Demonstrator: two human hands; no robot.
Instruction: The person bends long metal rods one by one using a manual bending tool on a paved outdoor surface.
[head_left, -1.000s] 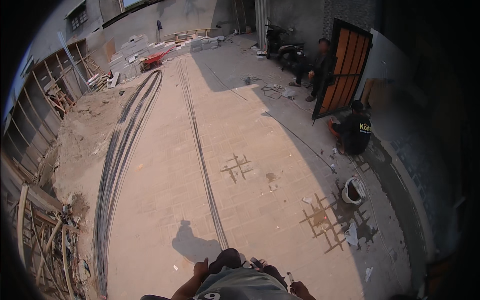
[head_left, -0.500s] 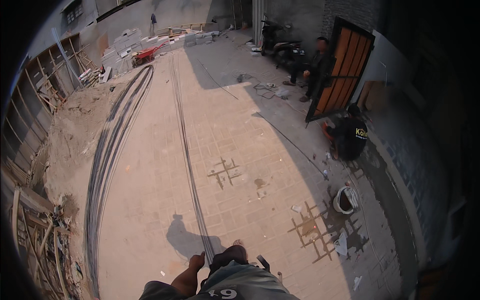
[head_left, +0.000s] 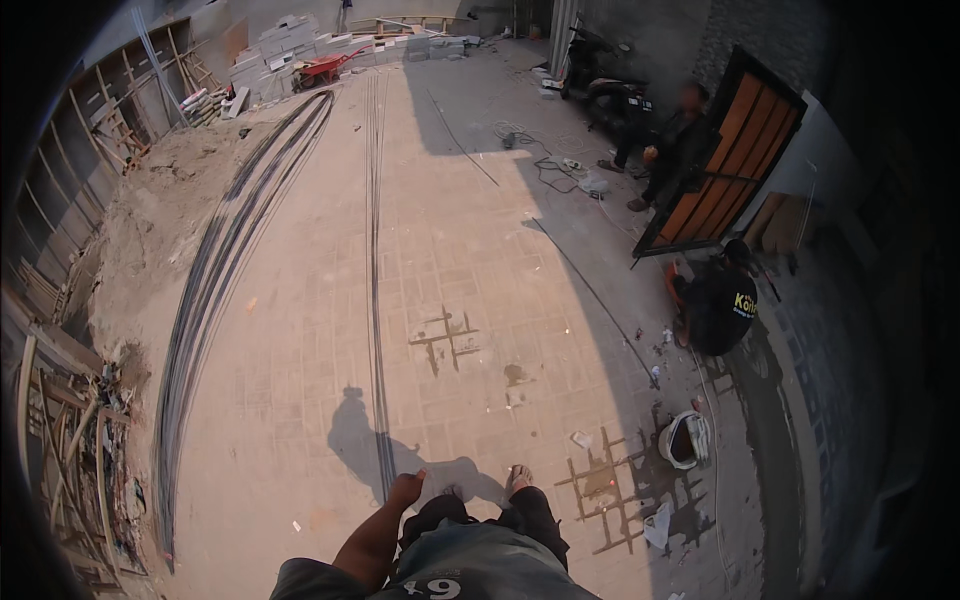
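Note:
My left hand (head_left: 406,488) hangs low in front of my body, its fingers curled closed. The palm is turned away, so anything inside it is hidden. Just left of that hand is the near end of a thin bundle of long dark bars (head_left: 376,300), which runs straight away over the paving. Farther left lies a thicker bundle of dark bars (head_left: 205,300), bent over at its far end. My right hand is out of sight. One of my feet (head_left: 518,480), in a sandal, is set forward on the paving.
To the right are a white bucket (head_left: 683,441) and a plastic bag (head_left: 657,525) by wet paving. A co-worker (head_left: 716,300) crouches beside a wood-panelled gate (head_left: 735,165); another person (head_left: 675,140) sits behind it. A red wheelbarrow (head_left: 322,68) stands far off near pale blocks.
My view has shifted, with the gate and bucket lying lower in it. My right foot has come forward onto the paving. The left hand stays closed beside the bars' near end.

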